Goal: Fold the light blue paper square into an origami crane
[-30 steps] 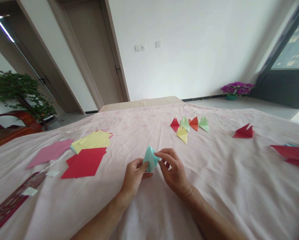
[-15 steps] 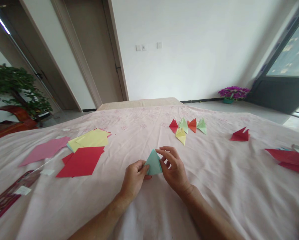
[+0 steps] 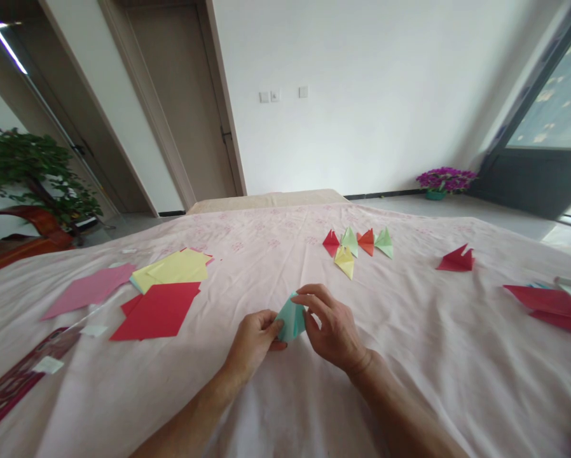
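A light-blue folded paper (image 3: 290, 320), roughly triangular, is between my two hands, just above the pink cloth. My left hand (image 3: 257, 334) pinches its lower left corner, thumb on top. At the right edge, my right hand (image 3: 332, 324) has its fingers on the top point and its thumb along the side. A flap on the paper's right part stands partly lifted, with a crease down the middle. Beyond the hands stand several small folded paper pieces, among them a yellow one (image 3: 344, 262), a red one (image 3: 330, 242) and an orange one (image 3: 366, 242).
On the left lie red paper sheets (image 3: 159, 312), yellow sheets (image 3: 178, 267) and a pink sheet (image 3: 92, 289), near a dark red patterned package (image 3: 16, 385). To the right are a red folded piece (image 3: 457, 259) and red paper (image 3: 550, 302). Wrinkled pink cloth (image 3: 409, 381) covers the surface.
The light-blue paper has gone from a flat triangle to one with its right flap partly raised. My right hand's fingers have shifted left over its top point.
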The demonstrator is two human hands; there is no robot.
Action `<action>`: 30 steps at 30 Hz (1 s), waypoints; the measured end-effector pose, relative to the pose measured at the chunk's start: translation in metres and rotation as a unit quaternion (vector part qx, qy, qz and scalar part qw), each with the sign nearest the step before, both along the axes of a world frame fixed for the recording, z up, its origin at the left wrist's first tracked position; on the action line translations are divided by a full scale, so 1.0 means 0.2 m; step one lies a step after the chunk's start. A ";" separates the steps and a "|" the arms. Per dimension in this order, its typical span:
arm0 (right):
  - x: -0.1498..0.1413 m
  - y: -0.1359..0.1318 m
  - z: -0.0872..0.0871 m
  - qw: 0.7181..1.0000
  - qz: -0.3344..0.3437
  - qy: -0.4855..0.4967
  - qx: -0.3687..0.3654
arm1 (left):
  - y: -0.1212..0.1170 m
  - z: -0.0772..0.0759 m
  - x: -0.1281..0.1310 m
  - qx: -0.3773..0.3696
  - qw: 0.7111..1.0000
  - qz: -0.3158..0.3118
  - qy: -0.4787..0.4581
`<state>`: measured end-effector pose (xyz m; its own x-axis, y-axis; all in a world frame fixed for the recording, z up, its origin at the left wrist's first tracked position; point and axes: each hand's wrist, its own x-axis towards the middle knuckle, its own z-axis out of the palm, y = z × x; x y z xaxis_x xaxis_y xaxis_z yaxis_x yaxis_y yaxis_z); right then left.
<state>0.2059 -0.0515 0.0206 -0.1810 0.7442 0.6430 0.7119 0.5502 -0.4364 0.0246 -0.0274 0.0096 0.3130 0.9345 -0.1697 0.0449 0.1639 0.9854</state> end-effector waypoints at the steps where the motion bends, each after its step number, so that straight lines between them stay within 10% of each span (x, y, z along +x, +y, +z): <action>1: 0.00 0.00 0.00 1.000 0.006 0.011 -0.012 | 0.00 0.00 0.00 0.000 1.000 -0.002 0.002; 16: -0.01 0.05 -0.09 0.978 -0.062 0.189 -0.061 | -0.01 -0.01 0.02 -0.032 0.996 0.045 -0.067; 30: -0.03 0.02 -0.05 0.988 -0.017 0.143 -0.052 | -0.02 -0.01 0.01 -0.047 0.988 0.088 -0.118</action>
